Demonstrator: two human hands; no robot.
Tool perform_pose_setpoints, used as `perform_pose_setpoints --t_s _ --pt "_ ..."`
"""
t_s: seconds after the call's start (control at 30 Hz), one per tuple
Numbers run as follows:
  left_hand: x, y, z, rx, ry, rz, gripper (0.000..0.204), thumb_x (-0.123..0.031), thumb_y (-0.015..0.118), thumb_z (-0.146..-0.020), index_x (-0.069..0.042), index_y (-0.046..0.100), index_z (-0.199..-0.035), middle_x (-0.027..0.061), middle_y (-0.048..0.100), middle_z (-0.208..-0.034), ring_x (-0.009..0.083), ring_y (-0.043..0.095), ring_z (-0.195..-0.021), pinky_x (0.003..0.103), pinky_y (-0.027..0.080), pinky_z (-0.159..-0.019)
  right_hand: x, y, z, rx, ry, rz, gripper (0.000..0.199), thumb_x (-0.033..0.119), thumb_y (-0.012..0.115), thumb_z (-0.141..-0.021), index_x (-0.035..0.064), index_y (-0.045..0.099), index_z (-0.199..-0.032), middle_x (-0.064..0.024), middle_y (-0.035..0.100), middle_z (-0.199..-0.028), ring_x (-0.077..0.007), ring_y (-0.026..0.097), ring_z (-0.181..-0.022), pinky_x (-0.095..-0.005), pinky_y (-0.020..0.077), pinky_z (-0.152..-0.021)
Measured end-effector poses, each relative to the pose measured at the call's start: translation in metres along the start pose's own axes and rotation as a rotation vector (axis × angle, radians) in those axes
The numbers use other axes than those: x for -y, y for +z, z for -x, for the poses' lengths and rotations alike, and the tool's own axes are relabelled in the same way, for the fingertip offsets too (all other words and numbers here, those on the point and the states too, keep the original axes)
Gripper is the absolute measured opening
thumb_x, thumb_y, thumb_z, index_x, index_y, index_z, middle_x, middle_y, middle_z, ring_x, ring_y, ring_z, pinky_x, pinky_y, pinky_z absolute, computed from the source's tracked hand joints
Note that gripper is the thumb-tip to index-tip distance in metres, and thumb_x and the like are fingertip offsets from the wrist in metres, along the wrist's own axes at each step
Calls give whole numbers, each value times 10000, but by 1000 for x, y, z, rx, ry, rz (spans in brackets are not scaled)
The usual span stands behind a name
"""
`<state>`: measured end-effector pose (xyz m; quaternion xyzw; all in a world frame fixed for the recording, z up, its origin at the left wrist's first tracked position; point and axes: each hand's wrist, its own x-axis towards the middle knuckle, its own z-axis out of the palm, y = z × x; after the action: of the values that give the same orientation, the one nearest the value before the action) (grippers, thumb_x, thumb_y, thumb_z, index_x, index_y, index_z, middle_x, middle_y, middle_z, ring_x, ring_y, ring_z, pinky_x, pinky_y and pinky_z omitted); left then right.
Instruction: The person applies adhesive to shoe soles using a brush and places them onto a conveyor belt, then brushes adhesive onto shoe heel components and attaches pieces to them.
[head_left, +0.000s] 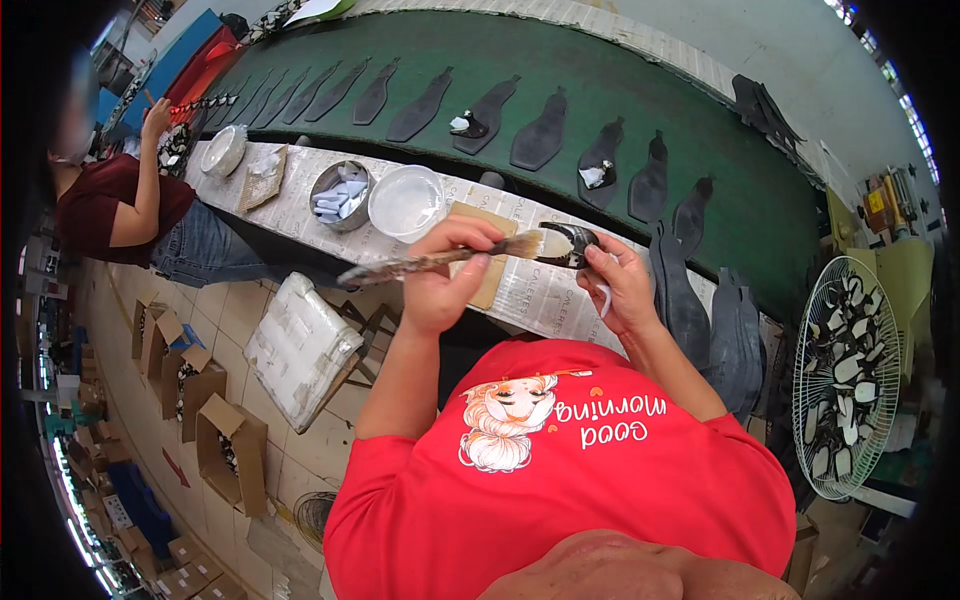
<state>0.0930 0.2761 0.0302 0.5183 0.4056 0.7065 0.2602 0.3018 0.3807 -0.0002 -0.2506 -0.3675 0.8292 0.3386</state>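
Observation:
My left hand (445, 272) is closed around a paintbrush (385, 270) with a long, stained handle. Its pale bristles touch or nearly touch a small curved black shoe part (575, 250), whose inner side is whitish. The fingers of my right hand (622, 285) pinch that part by its right end. A bit of white material shows below those fingers; I cannot make out what it is. Under the hands lies a tan board (488, 285) on the paper-covered bench (545, 300). To the left stand a white plastic tub (407, 203) and a round metal tin (340, 196) holding white pieces.
Beyond the bench, a green conveyor belt (460, 55) carries a row of dark shoe soles (540, 132); black-and-white parts sit on some. More soles (680, 295) hang at the bench's right. A wire basket (848, 375) holds similar parts. Another person (125, 205) works at far left.

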Motion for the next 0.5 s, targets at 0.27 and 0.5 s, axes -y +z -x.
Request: perform_pose_setpoints --t_s 0.27,0.5 --pt "5 23 -6 126 82 -142 140 82 571 -708 0 586 -820 131 647 -906 212 621 -839 302 490 -743 -1 3 5 -44 -46 53 223 119 630 -878 2 614 -1067 -36 626 -838 -52 438 -591 -225 384 -576" --pt "9 28 -8 139 98 -176 139 80 578 -704 -7 588 -812 120 653 -887 218 625 -824 304 489 -735 -4 1 4 -37 -64 67 241 113 641 -869 -1 617 -1081 -30 618 -830 -59 464 -607 -227 406 -583"
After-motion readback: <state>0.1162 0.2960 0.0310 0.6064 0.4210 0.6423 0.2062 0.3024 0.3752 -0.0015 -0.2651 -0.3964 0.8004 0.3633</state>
